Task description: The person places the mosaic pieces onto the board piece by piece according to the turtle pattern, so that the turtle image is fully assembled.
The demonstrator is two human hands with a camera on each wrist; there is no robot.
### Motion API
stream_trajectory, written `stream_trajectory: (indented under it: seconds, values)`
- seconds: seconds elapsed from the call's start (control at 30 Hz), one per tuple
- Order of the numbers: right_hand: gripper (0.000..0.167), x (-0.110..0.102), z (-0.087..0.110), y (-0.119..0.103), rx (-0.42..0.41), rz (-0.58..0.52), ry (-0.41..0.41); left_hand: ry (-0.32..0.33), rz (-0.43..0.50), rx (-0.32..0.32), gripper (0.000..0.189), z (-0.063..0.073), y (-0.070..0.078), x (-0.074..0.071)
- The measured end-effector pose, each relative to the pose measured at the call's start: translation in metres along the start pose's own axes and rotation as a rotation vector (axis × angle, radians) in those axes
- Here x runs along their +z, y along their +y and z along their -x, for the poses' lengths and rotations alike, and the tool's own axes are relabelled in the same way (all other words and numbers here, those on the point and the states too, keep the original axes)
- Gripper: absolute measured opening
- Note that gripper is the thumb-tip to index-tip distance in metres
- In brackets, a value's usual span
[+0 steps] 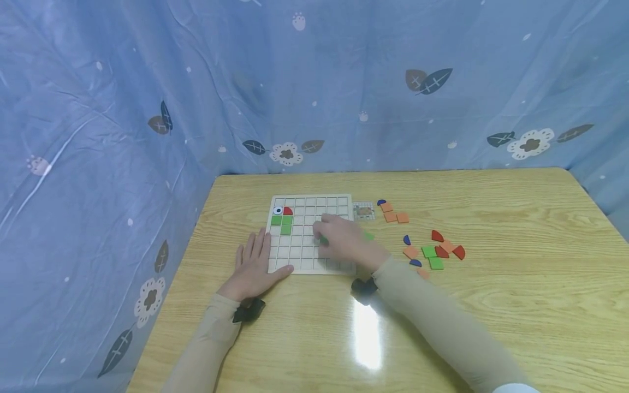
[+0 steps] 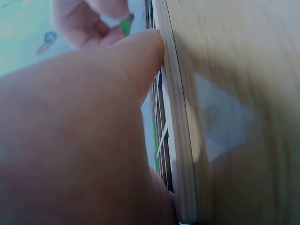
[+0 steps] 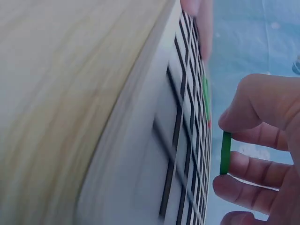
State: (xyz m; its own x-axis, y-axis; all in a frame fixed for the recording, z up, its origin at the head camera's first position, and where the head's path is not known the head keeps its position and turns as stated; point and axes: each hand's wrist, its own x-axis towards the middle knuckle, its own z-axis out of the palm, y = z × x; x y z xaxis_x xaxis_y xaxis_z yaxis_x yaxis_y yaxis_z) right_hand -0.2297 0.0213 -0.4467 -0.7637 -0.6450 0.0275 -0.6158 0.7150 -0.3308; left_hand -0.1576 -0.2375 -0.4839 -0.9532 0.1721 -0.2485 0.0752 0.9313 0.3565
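A white grid board lies on the table with small tiles at its upper left: a round eye tile, a red quarter-circle tile and several green square tiles. My left hand rests flat at the board's left edge, fingers straight and thumb along the front edge. Over the board's right half, my right hand pinches a green tile between thumb and fingertips. In the right wrist view this tile is seen edge-on, raised above the grid.
A small picture card lies right of the board. Beyond it are orange squares, blue half-circles, red quarter-circles and loose green squares. A blue patterned curtain hangs behind the wooden table.
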Motion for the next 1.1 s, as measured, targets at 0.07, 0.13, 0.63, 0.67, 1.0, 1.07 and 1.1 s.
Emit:
stream_trajectory:
  seconds: [0.07,0.13,0.63,0.67,1.0,1.07,1.1]
  values:
    - [0.017,-0.003,0.009,0.009,0.004,-0.009,0.006,0.001,0.001,0.000,0.113,0.000,0.000,0.000]
    - [0.017,-0.006,0.018,0.017,0.007,-0.026,0.007,0.001,0.007,0.002,0.114,0.000,0.000,0.000]
    - [0.016,-0.013,0.074,0.051,0.073,-0.052,0.043,0.009,0.029,0.007,0.115,0.001,0.002,-0.001]
    - [0.016,-0.013,0.076,0.053,0.074,-0.051,0.044,0.011,0.028,0.007,0.115,0.001,0.002,-0.001]
    - [0.016,-0.014,0.083,0.057,0.067,-0.052,0.053,0.022,0.022,0.018,0.114,0.002,0.001,-0.001]
    - [0.016,-0.014,0.084,0.058,0.062,-0.048,0.056,0.024,0.024,0.020,0.113,0.002,0.001,-0.001]
    - [0.017,-0.014,0.085,0.058,0.062,-0.049,0.057,0.024,0.024,0.021,0.113,0.002,0.001,-0.001]
